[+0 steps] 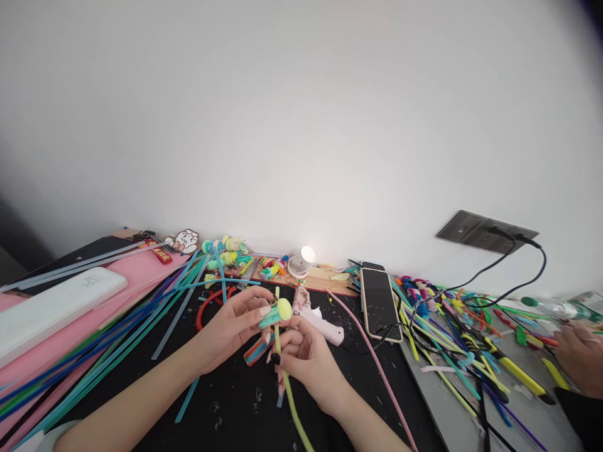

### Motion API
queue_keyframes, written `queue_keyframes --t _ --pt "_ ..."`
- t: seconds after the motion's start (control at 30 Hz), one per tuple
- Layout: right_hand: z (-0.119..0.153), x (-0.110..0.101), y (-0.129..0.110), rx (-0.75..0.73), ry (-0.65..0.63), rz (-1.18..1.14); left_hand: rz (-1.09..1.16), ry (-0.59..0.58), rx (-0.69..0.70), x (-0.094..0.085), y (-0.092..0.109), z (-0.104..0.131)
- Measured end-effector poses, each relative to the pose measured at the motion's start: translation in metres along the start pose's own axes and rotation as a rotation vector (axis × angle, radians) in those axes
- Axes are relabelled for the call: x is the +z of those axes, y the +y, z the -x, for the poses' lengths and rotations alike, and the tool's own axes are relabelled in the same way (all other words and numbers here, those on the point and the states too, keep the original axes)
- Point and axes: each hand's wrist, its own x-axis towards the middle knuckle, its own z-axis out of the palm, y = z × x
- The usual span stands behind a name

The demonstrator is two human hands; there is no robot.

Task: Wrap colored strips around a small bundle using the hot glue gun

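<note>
While my right hand (pixel 308 363) pinches a long pale-yellow chenille stem (pixel 293 408), mostly loose, my left hand (pixel 230 326) holds a green roll (pixel 268 317), yellow cap (pixel 284 309) already on, above the black worktop (pixel 235 417); beyond lie a glue gun (pixel 325 326) and finished-looking rolls (pixel 229 258).

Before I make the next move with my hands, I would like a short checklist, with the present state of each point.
1. Teal-and-yellow piece gripped: ok, the left hand holds it.
2. Yellow-green strip gripped: ok, in the right hand.
3. Glue gun near: ok, it lies just beyond the right hand.
4. Glue gun cool or hot: cannot tell; nothing visible shows it.
5. Black surface free of loose material: not ok, a pink strip crosses it.
6. Co-worker's hand out of the way: ok, far to the right.
</note>
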Motion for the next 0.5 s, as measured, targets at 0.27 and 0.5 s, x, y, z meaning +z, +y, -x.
queue_keyframes --t 0.27,0.5 --pt "-0.002 -0.011 -0.004 -0.1 0.229 0.116 -0.318 0.324 0.258 -0.006 0.001 -0.006" --pt "-0.003 -0.01 -0.003 -0.078 0.184 0.159 -0.617 0.355 0.338 -0.002 0.002 -0.004"
